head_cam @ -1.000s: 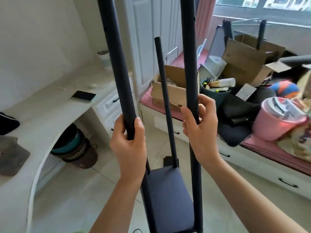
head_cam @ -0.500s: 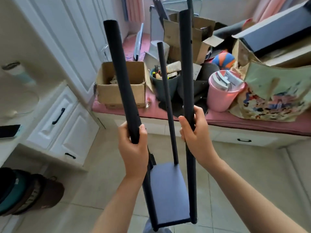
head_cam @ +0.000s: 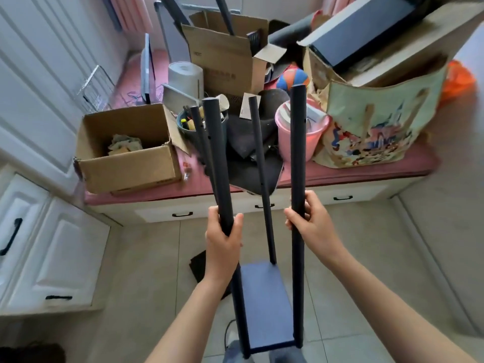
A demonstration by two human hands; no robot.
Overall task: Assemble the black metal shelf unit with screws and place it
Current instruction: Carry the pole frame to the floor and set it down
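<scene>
Shelf unit (head_cam: pixel 264 305), black, foot cut off below, has both hands' fingers (head_cam: pixel 237 221) clamped on its near posts.

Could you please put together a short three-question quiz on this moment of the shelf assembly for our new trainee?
1. True or false: each hand grips a different post of the black shelf unit.
2. How many upright posts can be seen on the unit?
3. Which container stands directly behind the right front post? A) open cardboard box B) pink bucket C) printed bag

Key:
1. True: the left hand holds the left front post, the right hand the right front one.
2. Four.
3. B.
</scene>
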